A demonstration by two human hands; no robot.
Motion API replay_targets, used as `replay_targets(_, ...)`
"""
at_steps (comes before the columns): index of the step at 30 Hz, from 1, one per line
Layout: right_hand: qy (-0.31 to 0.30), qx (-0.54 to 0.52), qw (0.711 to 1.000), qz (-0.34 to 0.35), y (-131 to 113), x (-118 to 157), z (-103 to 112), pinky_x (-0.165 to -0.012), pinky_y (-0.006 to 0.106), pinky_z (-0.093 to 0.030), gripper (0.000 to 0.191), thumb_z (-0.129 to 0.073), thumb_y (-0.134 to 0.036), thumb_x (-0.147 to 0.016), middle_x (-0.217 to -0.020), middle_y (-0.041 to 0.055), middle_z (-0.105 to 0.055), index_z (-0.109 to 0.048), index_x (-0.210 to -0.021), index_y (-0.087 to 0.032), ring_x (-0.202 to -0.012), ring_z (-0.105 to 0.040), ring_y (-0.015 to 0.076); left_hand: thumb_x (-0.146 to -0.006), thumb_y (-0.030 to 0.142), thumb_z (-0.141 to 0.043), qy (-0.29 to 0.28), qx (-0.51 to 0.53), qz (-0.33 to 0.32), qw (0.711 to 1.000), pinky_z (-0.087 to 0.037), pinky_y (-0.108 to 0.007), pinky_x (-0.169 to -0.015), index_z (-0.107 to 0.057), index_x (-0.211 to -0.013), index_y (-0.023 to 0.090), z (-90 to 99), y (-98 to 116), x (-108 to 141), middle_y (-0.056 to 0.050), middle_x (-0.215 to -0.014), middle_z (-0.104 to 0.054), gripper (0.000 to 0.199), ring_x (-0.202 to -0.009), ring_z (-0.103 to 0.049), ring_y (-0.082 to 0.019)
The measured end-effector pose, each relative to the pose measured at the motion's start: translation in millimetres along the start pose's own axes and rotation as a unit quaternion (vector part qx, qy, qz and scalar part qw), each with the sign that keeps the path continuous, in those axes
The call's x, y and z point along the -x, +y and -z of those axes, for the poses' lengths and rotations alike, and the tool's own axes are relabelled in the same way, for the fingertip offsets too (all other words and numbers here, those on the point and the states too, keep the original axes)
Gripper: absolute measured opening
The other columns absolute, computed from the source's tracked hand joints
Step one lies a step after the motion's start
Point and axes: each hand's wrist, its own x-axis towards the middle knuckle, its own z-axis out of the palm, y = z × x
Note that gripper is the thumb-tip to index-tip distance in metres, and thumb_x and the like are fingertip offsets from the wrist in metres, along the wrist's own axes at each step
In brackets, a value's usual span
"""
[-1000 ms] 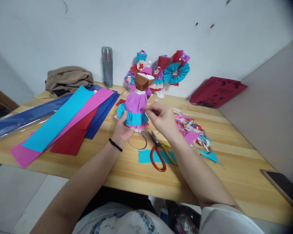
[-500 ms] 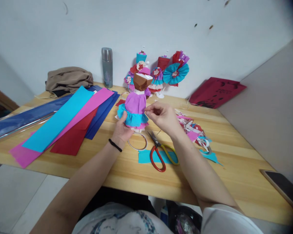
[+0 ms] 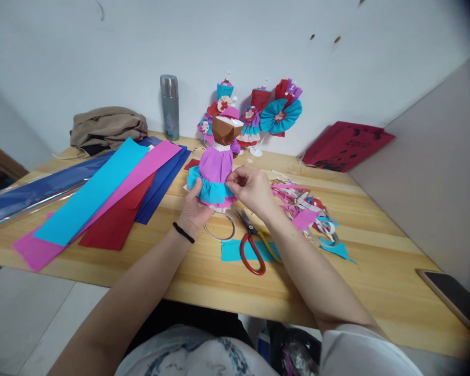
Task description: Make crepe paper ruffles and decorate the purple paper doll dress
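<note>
Presently, the paper doll [image 3: 215, 166] is in front of the person, near the middle of the tabletop [image 3: 223, 292], and it stands nearly upright in the left hand [image 3: 195, 210]. The fingers of this hand are grasping the lower skirt from the left side, with the thumb on the turquoise ruffle [image 3: 209, 191]. The right hand [image 3: 254, 189] is at the other side of the skirt. Its fingers are pinched together and they touch the edge of the ruffle, but I cannot tell if they hold something small. Whether the doll's base rests on the wood, I also cannot tell.

Just below the doll lies a thin ring [image 3: 221, 240], and beside it the scissors [image 3: 251, 229], which are partly over a turquoise piece [image 3: 229, 251]. To the right there is a heap of paper scraps [image 3: 305, 219]. On the left, long paper strips [image 3: 92, 196] overlap one another. Behind, the bottle [image 3: 170, 110] and some decorated figures [image 3: 281, 117] stand near the wall.
</note>
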Motion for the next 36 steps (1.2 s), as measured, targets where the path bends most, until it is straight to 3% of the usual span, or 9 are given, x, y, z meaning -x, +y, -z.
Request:
replay_targets(8, 0.002, -0.113, 0.988, -0.101, -1.9, -1.9, -9.3, -0.051, 0.025, -0.038, 0.002, -0.063, -0.018, -0.066, -0.056, -0.0015, -0.058, -0.065, -0.065, -0.017, -0.051, -0.051, 0.012, -0.1, 0.026, -0.053, 0.002, 0.004, 0.001, 1.0, -0.049, -0.045, -0.11, -0.065, -0.129, 0.024, -1.1, -2.2, -1.7, -0.007, -0.116, -0.077, 0.031, -0.124, -0.066, -0.024)
replay_targets(13, 0.015, -0.201, 0.974, -0.104, -0.8, -7.1, 6.1, -0.056, 0.028, -0.045, 0.011, -0.069, -0.027, -0.063, -0.059, 0.0006, -0.063, -0.065, -0.063, -0.017, -0.055, -0.055, 0.0134, -0.102, 0.031, -0.05, -0.007, 0.013, -0.002, 1.0, -0.049, -0.046, -0.111, -0.067, -0.127, 0.022, 1.0, -1.6, -3.2, -0.009, -0.124, -0.074, 0.032, -0.132, -0.06, -0.025)
replay_targets(17, 0.056, -0.205, 0.971, -0.111, -0.1, -9.5, 20.0, -0.053, 0.027, -0.041, 0.013, -0.071, -0.03, -0.063, -0.057, -0.0009, -0.059, -0.064, -0.063, -0.019, -0.053, -0.05, 0.0117, -0.101, 0.033, -0.053, 0.02, 0.007, 0.006, 1.0, -0.048, -0.047, -0.113, -0.067, -0.129, 0.023, 1.3, -1.5, -2.8, -0.009, -0.129, -0.072, 0.033, -0.137, -0.056, -0.027)
replay_targets(21, 0.05, -0.221, 0.967, -0.115, 1.7, -9.3, 20.7, -0.049, 0.026, -0.036, 0.012, -0.072, -0.03, -0.061, -0.054, -0.0023, -0.055, -0.066, -0.063, -0.019, -0.051, -0.045, 0.01, -0.1, 0.035, -0.055, 0.023, 0.008, -0.005, 1.0, -0.047, -0.047, -0.115, -0.064, -0.135, 0.025, 3.6, -1.0, -4.2, -0.008, -0.135, -0.069, 0.038, -0.137, -0.057, -0.027)
replay_targets(26, 0.053, -0.252, 0.963, -0.078, -4.3, -5.3, 26.7, -0.044, 0.025, -0.03, 0.017, -0.074, -0.036, -0.066, -0.052, -0.0034, -0.052, -0.068, -0.067, -0.02, -0.045, -0.038, 0.0086, -0.103, 0.048, -0.044, 0.03, 0.034, 0.001, 0.999, -0.046, -0.053, -0.114, -0.068, -0.129, 0.026, 9.0, 1.4, -5.3, -0.008, -0.123, -0.075, 0.042, -0.132, -0.061, -0.028)
replay_targets(29, 0.078, -0.244, 0.966, -0.026, -16.0, -10.7, 39.4, -0.044, 0.026, -0.033, 0.015, -0.074, -0.037, -0.072, -0.056, -0.0025, -0.055, -0.071, -0.076, -0.022, -0.045, -0.04, 0.0094, -0.102, 0.05, -0.044, 0.036, 0.039, -0.01, 0.999, -0.046, -0.056, -0.114, -0.071, -0.123, 0.023, 8.9, 2.4, -4.0, -0.009, -0.121, -0.076, 0.044, -0.13, -0.062, -0.03)
replay_targets(36, 0.128, -0.076, 0.984, 0.1, -53.0, -64.8, 63.8, -0.061, 0.03, -0.045, 0.012, -0.069, -0.032, -0.083, -0.076, 0.0017, -0.065, -0.073, -0.085, -0.021, -0.067, -0.059, 0.0156, -0.101, 0.047, -0.049, 0.092, 0.042, -0.012, 0.995, -0.044, -0.053, -0.115, -0.072, -0.118, 0.021, 6.2, 3.6, -1.7, -0.009, -0.114, -0.077, 0.038, -0.124, -0.066, -0.028)
